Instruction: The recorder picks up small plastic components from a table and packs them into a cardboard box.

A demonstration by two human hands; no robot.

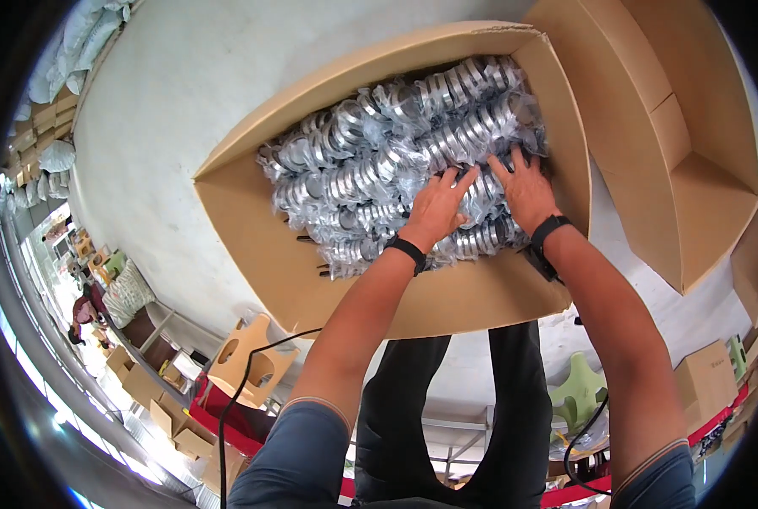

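Note:
A large open cardboard box (234, 212) holds several rows of shiny round metal parts (362, 174), each stacked on edge in clear plastic wrap. I reach into the box with both arms. My left hand (436, 210) rests on the wrapped parts right of the middle, its fingers spread. Close beside it, my right hand (527, 193) lies on the parts near the box's right wall, fingers apart and stretched forward. Neither hand shows anything gripped, though some fingertips sink among the plastic. Black bands circle both wrists.
Another open cardboard box (718, 195) stands to the right, against the first. A tan plastic stool (251, 360) is at the lower left and a green one (578, 390) at the lower right. Pale floor (167, 136) stretches left. Further cartons (705, 386) line the right edge.

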